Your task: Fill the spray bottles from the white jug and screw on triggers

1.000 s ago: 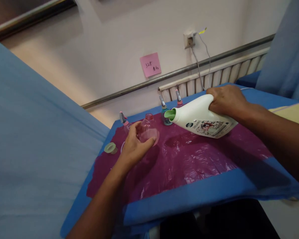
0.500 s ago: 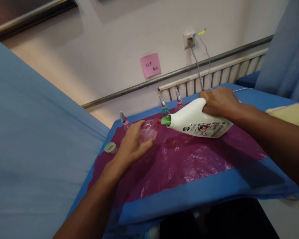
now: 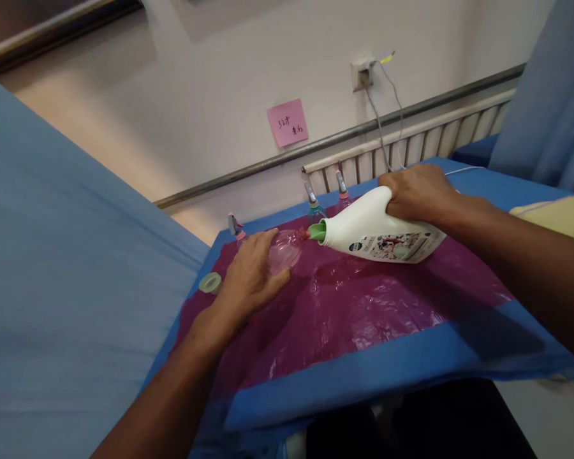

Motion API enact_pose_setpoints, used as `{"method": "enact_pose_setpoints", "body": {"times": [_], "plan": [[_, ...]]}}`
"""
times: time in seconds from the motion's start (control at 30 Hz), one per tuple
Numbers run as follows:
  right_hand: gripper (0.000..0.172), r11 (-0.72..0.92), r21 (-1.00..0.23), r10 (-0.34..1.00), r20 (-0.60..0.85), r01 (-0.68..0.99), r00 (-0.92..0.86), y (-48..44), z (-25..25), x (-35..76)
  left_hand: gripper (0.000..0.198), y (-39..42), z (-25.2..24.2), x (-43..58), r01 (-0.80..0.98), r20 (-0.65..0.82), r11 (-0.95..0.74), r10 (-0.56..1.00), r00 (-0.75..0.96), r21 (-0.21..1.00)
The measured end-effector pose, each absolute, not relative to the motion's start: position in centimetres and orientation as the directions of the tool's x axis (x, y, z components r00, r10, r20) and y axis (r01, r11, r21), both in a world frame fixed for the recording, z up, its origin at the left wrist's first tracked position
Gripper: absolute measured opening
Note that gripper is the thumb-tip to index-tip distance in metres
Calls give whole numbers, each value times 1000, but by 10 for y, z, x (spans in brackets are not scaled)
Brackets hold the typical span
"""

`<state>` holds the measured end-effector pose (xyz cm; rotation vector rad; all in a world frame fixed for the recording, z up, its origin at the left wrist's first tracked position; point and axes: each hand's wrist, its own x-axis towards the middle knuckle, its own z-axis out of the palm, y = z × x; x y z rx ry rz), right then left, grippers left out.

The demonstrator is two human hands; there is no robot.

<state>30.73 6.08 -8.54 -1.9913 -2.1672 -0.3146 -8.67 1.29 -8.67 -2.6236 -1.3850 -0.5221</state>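
My left hand (image 3: pixel 251 271) is closed around a clear pinkish plastic bottle (image 3: pixel 286 250), which lies tilted with its red neck pointing right. Against that neck sits the green spout (image 3: pixel 317 231) of a white detergent jug (image 3: pixel 358 223). My right hand (image 3: pixel 418 191) grips the jug by its handle and holds it tipped to the left, label facing me. Whether liquid is flowing cannot be made out. Left of my left hand, a pale green cap (image 3: pixel 210 283) rests on the purple plastic sheet (image 3: pixel 363 312).
Three spray bottles stand towards the wall: one with a pink collar (image 3: pixel 239 233) at left, a teal one (image 3: pixel 314 207) and another pink one (image 3: pixel 343 191) behind the jug. A blue curtain (image 3: pixel 67 255) hangs at left. Yellow cloth (image 3: pixel 559 217) lies at right.
Both hands keep their holds and have barely moved. The clear bottle's red neck shows more plainly now, touching the green spout. The whole view has shifted slightly.
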Motion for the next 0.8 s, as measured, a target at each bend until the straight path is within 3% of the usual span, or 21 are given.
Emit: {"method": "enact_pose_setpoints", "body": {"times": [0.47,0.8], "plan": [[30,99,-27,960,265,995,-89,66,-86,305,74,8,-72,-83,830,315,-538,770,554,-145],[37,104,38,968,224,994,-110,60,-76,296,76,6,-63,-80,819,304,-522,761,573,-236]]}}
